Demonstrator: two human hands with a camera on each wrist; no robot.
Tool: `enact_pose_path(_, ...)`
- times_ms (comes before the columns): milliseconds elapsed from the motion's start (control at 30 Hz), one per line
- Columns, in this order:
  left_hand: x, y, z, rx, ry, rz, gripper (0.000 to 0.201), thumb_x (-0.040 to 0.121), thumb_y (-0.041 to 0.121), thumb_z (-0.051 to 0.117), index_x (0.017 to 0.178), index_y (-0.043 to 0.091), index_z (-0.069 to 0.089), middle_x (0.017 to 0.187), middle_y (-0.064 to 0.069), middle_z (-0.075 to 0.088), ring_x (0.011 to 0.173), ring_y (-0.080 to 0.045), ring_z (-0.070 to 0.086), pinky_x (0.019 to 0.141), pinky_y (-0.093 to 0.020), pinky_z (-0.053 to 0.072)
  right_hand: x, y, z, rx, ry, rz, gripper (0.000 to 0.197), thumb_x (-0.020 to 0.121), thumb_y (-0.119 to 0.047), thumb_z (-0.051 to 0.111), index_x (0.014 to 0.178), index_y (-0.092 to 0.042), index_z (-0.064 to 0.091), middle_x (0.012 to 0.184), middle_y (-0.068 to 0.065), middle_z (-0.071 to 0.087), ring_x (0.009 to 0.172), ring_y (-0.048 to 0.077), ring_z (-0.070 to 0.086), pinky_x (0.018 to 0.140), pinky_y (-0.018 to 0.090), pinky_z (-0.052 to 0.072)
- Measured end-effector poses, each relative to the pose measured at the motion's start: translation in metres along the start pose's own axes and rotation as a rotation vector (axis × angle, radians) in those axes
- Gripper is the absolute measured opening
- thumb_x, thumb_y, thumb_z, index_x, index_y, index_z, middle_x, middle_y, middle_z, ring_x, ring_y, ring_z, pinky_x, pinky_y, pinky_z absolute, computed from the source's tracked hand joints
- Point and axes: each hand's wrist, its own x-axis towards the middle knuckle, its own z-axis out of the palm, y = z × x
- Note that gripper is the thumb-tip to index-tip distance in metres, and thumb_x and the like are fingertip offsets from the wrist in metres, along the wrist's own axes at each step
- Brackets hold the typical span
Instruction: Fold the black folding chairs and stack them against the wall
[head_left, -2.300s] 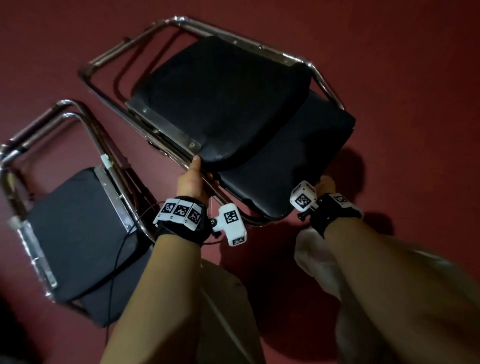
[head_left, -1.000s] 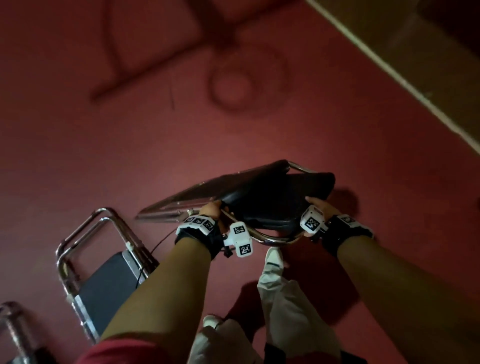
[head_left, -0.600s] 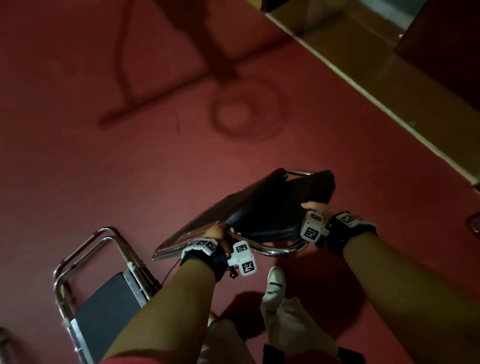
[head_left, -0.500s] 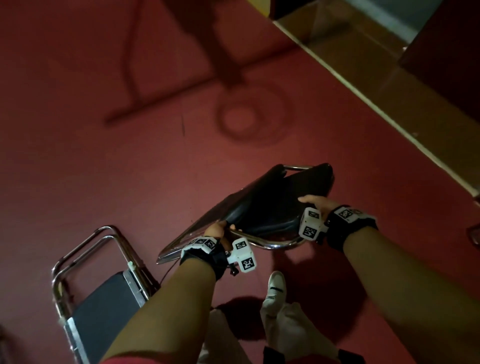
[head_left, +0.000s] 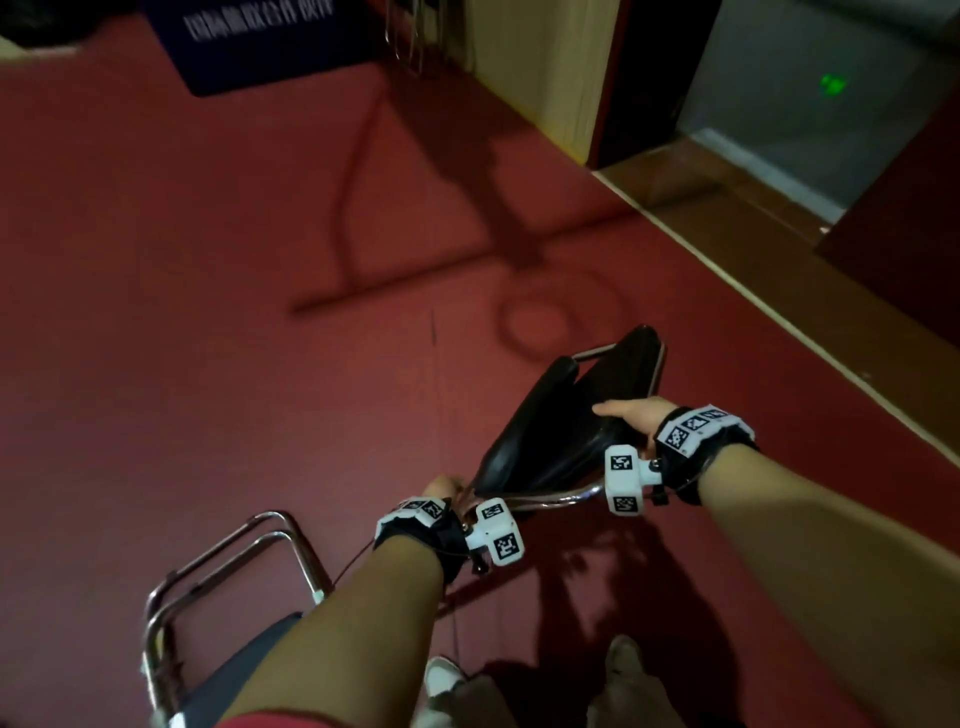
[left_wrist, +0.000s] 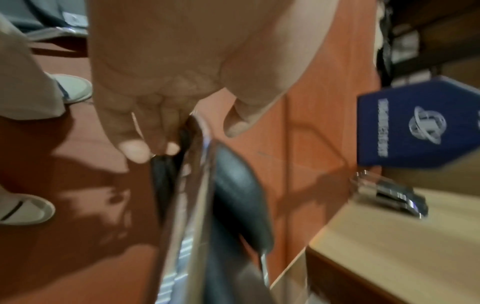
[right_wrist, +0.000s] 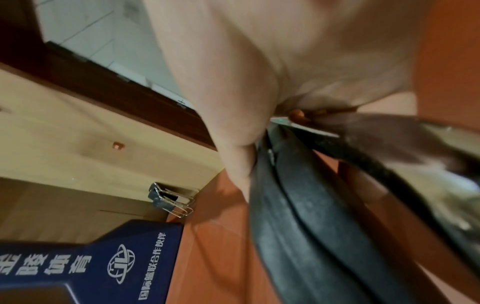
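The folded chair (head_left: 566, 421) is carried edge-on above the red floor (head_left: 208, 312), left hand (head_left: 441, 488) curled round its chrome frame and right hand (head_left: 631, 418) gripping the padded edge, keeping it closed for transport toward the wall (head_left: 540, 67).

2 black folding chairs show in the head view: 1 folded chair (head_left: 566, 426) gripped in the fingers of 2 hands, 1 second chair (head_left: 228, 618) on the floor left of them. 1 blue mat (head_left: 260, 41) lies beyond. 2 shoes sit below the fingers.
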Motion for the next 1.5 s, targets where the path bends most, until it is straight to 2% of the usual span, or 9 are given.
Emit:
enact_pose_path(167, -0.006, 0.062, -0.048, 0.053, 0.098, 0.070, 0.024, 0.098, 0.021, 0.054, 0.116, 0.005, 0.053, 0.091, -0.012, 0.052, 0.076, -0.029, 0.051, 0.073, -0.042, 0.049, 0.005, -0.013, 0.033, -0.059, 0.006, -0.016, 0.079, 0.055, -0.049, 0.087, 0.115, -0.003, 0.067, 0.097, 0.014, 0.072, 0.086, 0.030, 0.070, 0.083, 0.042, 0.057)
enact_pose_path(267, -0.004, 0.098, -0.048, 0.106, 0.091, 0.134, 0.032, 0.099, 0.021, 0.052, 0.127, 0.006, 0.055, 0.100, -0.011, 0.055, 0.082, -0.027, 0.053, 0.084, -0.044, 0.047, -0.006, -0.026, 0.041, -0.079, 0.013, -0.016, 0.066, 0.069, -0.044, 0.083, 0.115, 0.000, 0.065, 0.103, 0.016, 0.071, 0.093, 0.031, 0.069, 0.093, 0.044, 0.054)
enact_pose_path(567, 0.006, 0.186, 0.006, 0.437, 0.145, 0.265, 0.039, 0.095, 0.027, 0.059, 0.125, 0.002, 0.058, 0.121, -0.016, 0.061, 0.102, -0.035, 0.060, 0.057, -0.037, 0.041, 0.013, -0.074, 0.038, -0.163, 0.013, -0.055, 0.093, 0.065, -0.051, 0.085, 0.133, 0.002, 0.050, 0.123, 0.015, 0.063, 0.106, 0.029, 0.064, 0.092, 0.036, 0.053)
enact_pose_path(800, 0.009, 0.239, 0.028, 0.681, 0.156, 0.531, 0.031, 0.092, 0.010, 0.064, 0.120, 0.002, 0.056, 0.115, -0.018, 0.061, 0.107, -0.033, 0.058, 0.099, -0.045, 0.051, 0.052, -0.091, 0.036, -0.252, -0.041, -0.098, 0.136, 0.015, -0.059, 0.088, 0.135, -0.009, 0.050, 0.119, 0.007, 0.065, 0.105, 0.026, 0.063, 0.096, 0.040, 0.052)
enact_pose_path(933, 0.019, 0.257, 0.037, 0.809, 0.143, 0.589, 0.014, 0.091, 0.003, 0.064, 0.101, 0.011, 0.058, 0.097, -0.007, 0.057, 0.096, -0.024, 0.052, 0.091, -0.038, 0.050, 0.039, -0.103, 0.030, -0.337, -0.039, -0.089, 0.133, 0.038, -0.059, 0.086, 0.147, -0.010, 0.029, 0.136, 0.011, 0.053, 0.120, 0.030, 0.054, 0.102, 0.043, 0.046)
enact_pose_path(1100, 0.038, 0.286, 0.058, 1.026, 0.032, 0.677, 0.040, 0.087, 0.002, 0.066, 0.126, 0.007, 0.060, 0.104, -0.007, 0.060, 0.092, -0.024, 0.057, 0.075, -0.028, 0.044, 0.024, -0.114, 0.028, -0.390, -0.079, -0.031, 0.134, 0.046, -0.058, 0.083, 0.154, -0.016, 0.017, 0.144, 0.009, 0.047, 0.128, 0.030, 0.049, 0.105, 0.044, 0.044)
enact_pose_path(1233, 0.057, 0.306, 0.081, 1.190, -0.134, 0.778, 0.047, 0.085, -0.003, 0.065, 0.131, 0.009, 0.059, 0.108, -0.006, 0.062, 0.088, -0.016, 0.057, 0.072, -0.021, 0.041, 0.008, -0.124, 0.039, -0.329, -0.074, -0.001, 0.111, 0.079, -0.031, 0.080, 0.157, -0.016, 0.004, 0.158, 0.010, 0.028, 0.141, 0.030, 0.033, 0.111, 0.039, 0.037)
enact_pose_path(1367, 0.082, 0.323, 0.095, 1.307, -0.331, 0.783, 0.049, 0.080, -0.003, 0.069, 0.122, 0.020, 0.058, 0.102, -0.002, 0.067, 0.075, -0.011, 0.062, 0.060, -0.017, 0.049, -0.009, -0.141, 0.064, -0.254, -0.092, -0.025, 0.092, 0.082, -0.010, 0.078, 0.154, -0.019, 0.021, 0.151, 0.006, 0.039, 0.140, 0.029, 0.037, 0.096, 0.036, 0.040)
enact_pose_path(1500, 0.097, 0.326, 0.102, 1.638, -0.477, 0.862, 0.090, 0.056, 0.006, 0.075, 0.139, 0.034, 0.053, 0.138, -0.003, 0.055, 0.122, -0.028, 0.056, 0.102, -0.039, 0.051, -0.010, -0.144, 0.094, -0.236, -0.036, -0.113, 0.081, 0.069, -0.009, 0.086, 0.139, -0.021, 0.047, 0.127, 0.000, 0.063, 0.113, 0.021, 0.060, 0.084, 0.033, 0.049)
